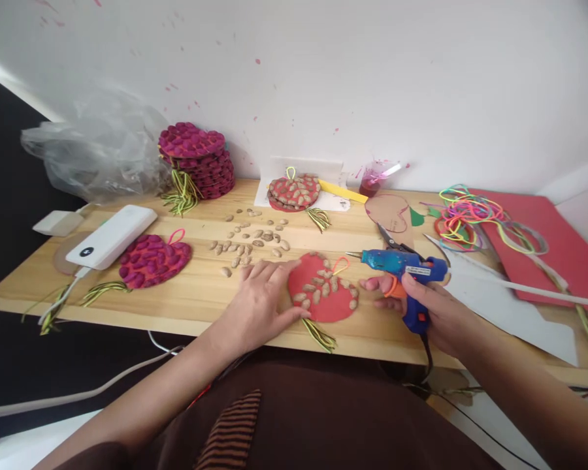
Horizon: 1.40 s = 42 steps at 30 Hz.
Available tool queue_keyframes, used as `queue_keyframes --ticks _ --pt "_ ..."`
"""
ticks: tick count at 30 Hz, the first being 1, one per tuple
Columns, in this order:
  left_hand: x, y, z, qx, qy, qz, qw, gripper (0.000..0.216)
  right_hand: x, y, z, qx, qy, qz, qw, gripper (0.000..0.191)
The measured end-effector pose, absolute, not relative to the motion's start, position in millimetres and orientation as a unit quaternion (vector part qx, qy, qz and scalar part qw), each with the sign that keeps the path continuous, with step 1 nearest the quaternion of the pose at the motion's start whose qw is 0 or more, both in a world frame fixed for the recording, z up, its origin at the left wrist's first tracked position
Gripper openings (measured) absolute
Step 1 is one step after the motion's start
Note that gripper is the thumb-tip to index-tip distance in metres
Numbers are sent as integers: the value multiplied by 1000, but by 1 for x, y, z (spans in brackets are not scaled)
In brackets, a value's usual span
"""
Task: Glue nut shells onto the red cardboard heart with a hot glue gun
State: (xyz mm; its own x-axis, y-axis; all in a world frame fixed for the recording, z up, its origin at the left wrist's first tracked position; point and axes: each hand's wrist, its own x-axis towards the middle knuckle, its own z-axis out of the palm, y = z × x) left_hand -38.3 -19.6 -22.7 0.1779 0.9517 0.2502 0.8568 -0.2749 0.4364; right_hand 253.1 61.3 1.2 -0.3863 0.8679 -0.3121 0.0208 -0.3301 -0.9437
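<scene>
A red heart-shaped card [330, 301] with peanut shells glued on part of it lies at the table's front edge. My left hand [259, 301] lies flat on the wood with its fingers spread, touching the heart's left edge. My right hand [421, 307] is closed around a blue hot glue gun [406, 269], a finger on its orange trigger. The gun's nozzle points left, just right of the heart's orange loop. Loose peanut shells [249, 241] are scattered just beyond my left hand.
A painted pink heart [151, 260] and a white power bank [112, 235] lie at the left. Behind stand a stack of pink hearts [198, 160], a plastic bag [98, 153], an unpainted shell heart [294, 191], scissors [392, 240], coloured cords [463, 219] and red sheet [563, 251].
</scene>
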Motion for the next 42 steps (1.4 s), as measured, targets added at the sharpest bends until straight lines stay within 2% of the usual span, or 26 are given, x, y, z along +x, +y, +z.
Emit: queue_keyframes --ticks 8,20,25,27,30,33,38,42 --pt "-41 -18 -24 783 550 238 167 77 258 49 2 -439 -489 707 261 33" --pt "-45 -24 -26 771 549 276 170 64 223 62 2 -393 -398 741 372 35" --pt "-52 -32 -20 781 539 266 170 70 214 62 -15 -390 -413 716 407 34" --pt "-61 -34 -17 787 534 258 168 64 216 62 -20 -394 -406 711 418 33" --pt "-83 -33 -9 790 530 259 166 40 220 64 -25 -415 -383 703 432 33" --pt "-111 -24 3 738 593 290 137 19 221 65 -27 -437 -359 698 440 33" --pt "-156 -3 14 618 743 257 15 36 220 63 -29 -443 -358 692 444 29" --pt "-173 10 11 599 764 237 -35 29 222 62 -29 -442 -364 704 420 23"
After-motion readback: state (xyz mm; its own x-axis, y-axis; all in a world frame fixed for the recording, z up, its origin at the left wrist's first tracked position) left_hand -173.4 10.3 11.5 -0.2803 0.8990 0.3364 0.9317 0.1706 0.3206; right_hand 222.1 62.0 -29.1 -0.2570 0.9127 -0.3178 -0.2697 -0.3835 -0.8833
